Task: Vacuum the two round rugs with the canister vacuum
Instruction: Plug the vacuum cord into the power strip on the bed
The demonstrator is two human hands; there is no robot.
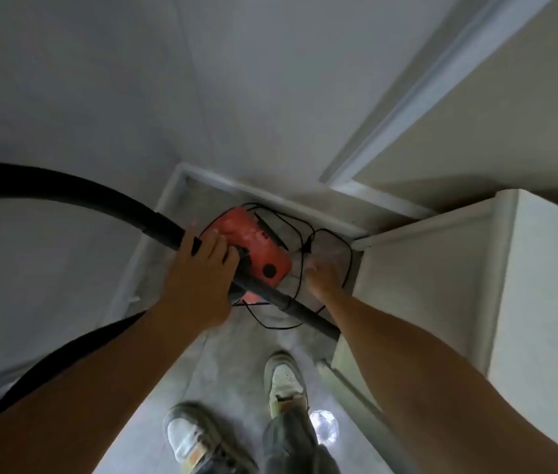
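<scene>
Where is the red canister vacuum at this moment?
In the head view the red canister vacuum sits on the floor in a wall corner near the centre, beyond the left hand gripping the black hose, a black cord looped around it.

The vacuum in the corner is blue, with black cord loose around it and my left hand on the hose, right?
No, the head view shows the vacuum is orange-red, not blue. The black cord does lie loose around it in the corner, and your left hand is on the hose.
</scene>
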